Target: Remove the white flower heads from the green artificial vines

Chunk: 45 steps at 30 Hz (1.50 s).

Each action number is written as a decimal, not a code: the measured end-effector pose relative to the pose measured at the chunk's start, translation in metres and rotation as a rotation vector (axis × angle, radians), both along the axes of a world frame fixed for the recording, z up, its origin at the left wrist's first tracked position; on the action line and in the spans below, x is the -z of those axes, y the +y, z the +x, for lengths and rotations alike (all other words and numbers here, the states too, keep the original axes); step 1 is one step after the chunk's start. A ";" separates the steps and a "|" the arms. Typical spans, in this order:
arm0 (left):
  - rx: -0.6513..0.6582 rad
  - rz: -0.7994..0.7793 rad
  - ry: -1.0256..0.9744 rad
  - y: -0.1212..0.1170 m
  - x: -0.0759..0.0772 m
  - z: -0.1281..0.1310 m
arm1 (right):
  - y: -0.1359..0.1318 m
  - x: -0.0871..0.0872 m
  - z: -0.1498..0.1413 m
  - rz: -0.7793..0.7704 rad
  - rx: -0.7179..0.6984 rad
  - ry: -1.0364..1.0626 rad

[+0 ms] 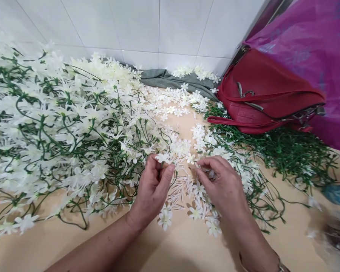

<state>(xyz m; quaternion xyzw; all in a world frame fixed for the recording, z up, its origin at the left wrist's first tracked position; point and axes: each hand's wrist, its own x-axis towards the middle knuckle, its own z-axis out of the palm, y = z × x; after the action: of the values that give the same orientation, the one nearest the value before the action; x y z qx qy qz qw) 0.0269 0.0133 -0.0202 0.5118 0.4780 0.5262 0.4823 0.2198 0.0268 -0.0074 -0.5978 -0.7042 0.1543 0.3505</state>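
Near the middle of the head view, my left hand (151, 190) is closed in a pinch on a white artificial flower (162, 157), whose petals show above the fingers. Across a small gap, my right hand (225, 185) has thumb and forefinger pinched together. Whatever is between those fingertips is too small to make out. Loose white blossoms (197, 212) and thin pale stamen-like sticks (180, 190) lie on the table below and between the hands.
A big heap of white flowers on green stems (65, 124) fills the left. Bare green stems (289, 151) lie at right, under a red handbag (260, 87). Behind are a purple bag (314, 41), grey cloth (158, 78) and a tiled wall (138, 26). Clear plastic (336, 234) sits lower right.
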 end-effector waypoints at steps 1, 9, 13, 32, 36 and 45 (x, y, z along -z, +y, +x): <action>0.000 -0.011 -0.024 0.000 0.000 0.000 | 0.000 0.002 0.001 0.012 0.012 -0.067; 0.017 -0.058 0.026 0.001 -0.005 -0.003 | -0.009 -0.002 -0.004 -0.126 -0.087 0.038; 0.045 -0.065 0.078 0.002 -0.009 -0.004 | -0.013 -0.011 -0.010 -0.121 -0.107 0.225; -0.092 0.103 0.128 0.001 -0.007 -0.001 | -0.013 -0.017 -0.012 0.096 -0.086 0.243; -0.104 0.076 0.059 0.000 -0.008 -0.001 | -0.017 -0.015 -0.017 0.053 -0.203 0.263; -0.118 0.031 -0.125 0.001 -0.009 -0.002 | -0.015 0.009 -0.053 0.195 -0.422 -0.047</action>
<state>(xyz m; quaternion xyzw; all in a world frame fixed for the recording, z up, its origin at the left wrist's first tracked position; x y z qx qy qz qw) 0.0248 0.0138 -0.0108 0.4562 0.4680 0.5920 0.4716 0.1669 0.0123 -0.0164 -0.4042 -0.8332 0.1414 0.3499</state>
